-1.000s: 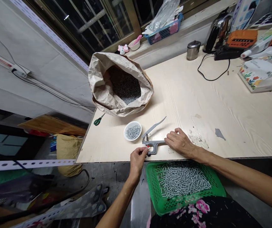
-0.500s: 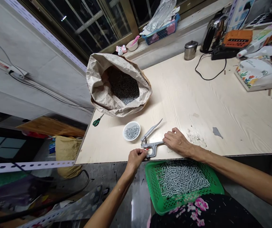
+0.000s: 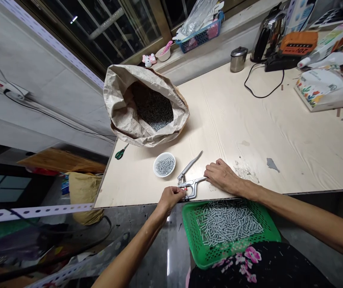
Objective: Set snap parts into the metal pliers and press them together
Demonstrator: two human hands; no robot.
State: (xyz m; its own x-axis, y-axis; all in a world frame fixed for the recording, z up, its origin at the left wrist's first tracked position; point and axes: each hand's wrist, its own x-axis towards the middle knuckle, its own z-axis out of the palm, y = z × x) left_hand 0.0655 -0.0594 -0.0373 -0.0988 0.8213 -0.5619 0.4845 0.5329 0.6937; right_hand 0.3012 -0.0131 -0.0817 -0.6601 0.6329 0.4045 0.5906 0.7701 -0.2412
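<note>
A grey metal hand press tool (image 3: 191, 185) lies near the table's front edge, its upper lever raised. My left hand (image 3: 169, 197) pinches something small at the tool's jaw; what it holds is too small to name. My right hand (image 3: 222, 176) rests closed on the tool's lower handle, holding it down on the table. A small white bowl (image 3: 164, 164) of little metal pieces sits just left of the tool. A green basket (image 3: 228, 232) full of short metal pieces sits on my lap below the table edge.
An open paper sack (image 3: 145, 106) of dark metal pieces stands at the back left. Green-handled scissors (image 3: 120, 152) lie by the left edge. A kettle (image 3: 267, 32), a steel tin (image 3: 238, 59), a black cable (image 3: 260, 86) and a tissue box (image 3: 327, 90) are at the far right.
The view has drifted slightly. My left hand stays pinched at the tool's jaw and my right hand stays on the handle; the lever remains raised.
</note>
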